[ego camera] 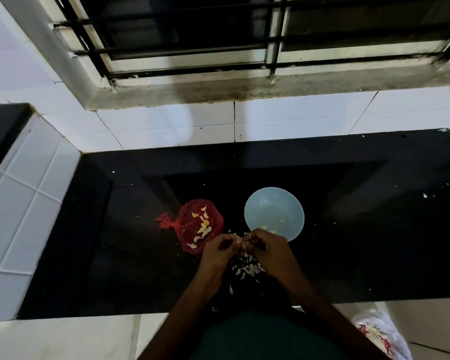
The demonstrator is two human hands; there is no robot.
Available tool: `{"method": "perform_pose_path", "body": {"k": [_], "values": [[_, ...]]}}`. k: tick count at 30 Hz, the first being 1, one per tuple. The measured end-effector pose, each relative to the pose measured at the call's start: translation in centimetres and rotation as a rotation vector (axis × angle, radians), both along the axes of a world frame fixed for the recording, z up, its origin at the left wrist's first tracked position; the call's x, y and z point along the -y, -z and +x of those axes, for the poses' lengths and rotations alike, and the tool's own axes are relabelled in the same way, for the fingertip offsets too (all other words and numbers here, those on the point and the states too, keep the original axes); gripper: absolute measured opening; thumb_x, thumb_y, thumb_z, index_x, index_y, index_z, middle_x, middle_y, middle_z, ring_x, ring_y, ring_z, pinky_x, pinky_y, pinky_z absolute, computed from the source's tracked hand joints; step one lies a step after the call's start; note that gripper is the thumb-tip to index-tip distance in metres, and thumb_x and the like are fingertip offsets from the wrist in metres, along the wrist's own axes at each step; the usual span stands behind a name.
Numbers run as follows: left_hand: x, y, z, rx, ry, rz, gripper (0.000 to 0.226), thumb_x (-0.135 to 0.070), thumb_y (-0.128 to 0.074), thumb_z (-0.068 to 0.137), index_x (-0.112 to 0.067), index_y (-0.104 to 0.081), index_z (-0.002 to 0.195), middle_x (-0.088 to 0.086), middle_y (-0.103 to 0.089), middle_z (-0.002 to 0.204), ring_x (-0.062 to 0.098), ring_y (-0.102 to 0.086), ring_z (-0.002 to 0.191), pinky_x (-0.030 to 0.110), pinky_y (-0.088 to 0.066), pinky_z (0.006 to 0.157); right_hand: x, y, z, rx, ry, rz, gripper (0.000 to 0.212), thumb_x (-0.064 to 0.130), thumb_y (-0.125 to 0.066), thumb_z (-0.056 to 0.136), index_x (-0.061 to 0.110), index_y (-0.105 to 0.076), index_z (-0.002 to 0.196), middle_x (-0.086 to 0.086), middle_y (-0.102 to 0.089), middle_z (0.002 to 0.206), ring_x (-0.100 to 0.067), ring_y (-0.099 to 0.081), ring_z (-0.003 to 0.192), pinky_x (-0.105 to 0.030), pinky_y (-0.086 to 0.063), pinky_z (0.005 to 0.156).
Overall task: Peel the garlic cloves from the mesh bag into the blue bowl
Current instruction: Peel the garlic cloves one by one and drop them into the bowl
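A red mesh bag (192,227) lies flat on the black counter, with several unpeeled garlic cloves (203,226) resting on it. To its right stands the light blue bowl (273,203), holding a few peeled cloves (281,221) near its front wall. My left hand (218,249) and my right hand (269,246) meet just in front of the bowl, fingertips pinched together on one garlic clove (242,241), which the fingers mostly hide. A heap of white garlic skins (246,268) lies on the counter beneath my hands.
The black counter (374,242) runs left to right, bounded by white wall tiles (166,128) behind and a tiled ledge (24,203) on the left. A barred window (244,35) is above. A plastic bag (379,333) sits on the floor at lower right.
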State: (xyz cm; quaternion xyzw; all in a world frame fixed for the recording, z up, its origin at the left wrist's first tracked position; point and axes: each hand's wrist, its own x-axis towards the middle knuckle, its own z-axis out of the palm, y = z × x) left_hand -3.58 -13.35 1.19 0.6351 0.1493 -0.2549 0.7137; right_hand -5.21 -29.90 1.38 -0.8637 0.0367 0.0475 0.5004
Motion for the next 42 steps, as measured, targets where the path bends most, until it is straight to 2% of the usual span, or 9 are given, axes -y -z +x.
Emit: {"method": "perform_pose_path", "body": {"k": [5,9,13,19,24,27,30,36,42], "values": [[-0.1,0.0,0.1,0.081,-0.008,0.035,0.016,-0.006,-0.07,0.092,0.002,-0.068,0.106,0.016,-0.077,0.098,0.024,-0.073,0.087,0.03,-0.059,0.08,0.6,0.1,-0.4,0.03,0.016,0.011,0.012,0.011,-0.079,0.083,0.022,-0.076,0.082,0.014,-0.074,0.079,0.001,-0.07,0.076,-0.036,-0.059,0.072],[-0.2,-0.5,0.1,0.181,0.049,0.139,0.017,-0.009,-0.073,0.091,-0.001,-0.067,0.104,0.01,-0.078,0.093,0.022,-0.074,0.077,0.027,-0.059,0.07,0.5,0.1,-0.7,0.13,-0.075,-0.103,0.004,0.029,-0.067,0.089,0.027,-0.07,0.089,0.011,-0.069,0.084,-0.003,-0.066,0.076,-0.034,-0.056,0.069],[0.0,-0.8,-0.2,0.169,0.089,0.165,0.019,-0.014,-0.073,0.091,-0.009,-0.065,0.108,0.007,-0.077,0.093,0.018,-0.072,0.071,0.024,-0.058,0.066,0.8,0.2,-0.2,0.143,0.008,-0.158,0.006,0.027,-0.06,0.091,0.027,-0.065,0.088,0.009,-0.066,0.087,-0.005,-0.063,0.079,-0.037,-0.054,0.073],[-0.2,-0.8,0.1,0.138,0.062,0.082,0.021,-0.016,-0.069,0.094,-0.006,-0.063,0.111,0.008,-0.077,0.096,0.02,-0.072,0.074,0.026,-0.057,0.066,1.9,0.3,-0.5,0.01,-0.106,0.145,0.021,0.02,-0.075,0.091,0.024,-0.073,0.112,0.012,-0.072,0.107,-0.007,-0.07,0.096,-0.035,-0.059,0.084],[0.3,-1.2,-0.2,0.127,0.073,0.007,0.023,-0.015,-0.069,0.095,-0.002,-0.063,0.112,0.013,-0.076,0.099,0.025,-0.074,0.083,0.028,-0.059,0.071,1.4,-0.1,-0.4,0.017,0.012,0.358,0.014,0.011,-0.083,0.08,0.014,-0.076,0.091,-0.003,-0.074,0.093,-0.019,-0.074,0.087,-0.039,-0.061,0.081],[0.7,-1.2,-0.2,0.144,0.058,0.012,0.017,-0.01,-0.068,0.095,-0.002,-0.063,0.109,0.015,-0.077,0.096,0.03,-0.074,0.083,0.037,-0.061,0.076,1.1,-0.2,-0.5,0.009,0.021,0.404,0.012,0.006,-0.083,0.08,0.011,-0.072,0.084,-0.006,-0.073,0.085,-0.02,-0.073,0.08,-0.031,-0.059,0.074],[0.7,-1.3,-0.1,0.193,0.057,0.039,0.013,-0.008,-0.069,0.094,-0.003,-0.065,0.106,0.014,-0.077,0.094,0.036,-0.075,0.085,0.044,-0.062,0.08,0.9,-0.4,-0.4,0.044,0.063,0.323,0.017,0.0,-0.081,0.079,0.013,-0.07,0.079,-0.002,-0.072,0.084,-0.014,-0.072,0.079,-0.026,-0.057,0.073],[0.7,-2.0,-0.2,0.232,0.12,0.047,0.021,-0.012,-0.077,0.087,-0.006,-0.073,0.106,0.01,-0.079,0.097,0.03,-0.077,0.09,0.036,-0.061,0.086,1.6,-0.3,-0.1,0.187,0.087,0.112,0.021,-0.003,-0.077,0.081,0.016,-0.069,0.077,0.008,-0.07,0.084,-0.008,-0.068,0.082,-0.015,-0.051,0.072],[0.8,-2.0,-0.4,0.237,0.086,-0.006,0.017,-0.01,-0.073,0.09,-0.004,-0.071,0.106,0.014,-0.078,0.099,0.035,-0.076,0.091,0.036,-0.061,0.084,1.6,0.0,-0.1,0.28,-0.005,0.065,0.009,0.01,-0.067,0.086,0.018,-0.068,0.083,0.009,-0.065,0.087,-0.009,-0.066,0.086,-0.025,-0.052,0.075]]}}
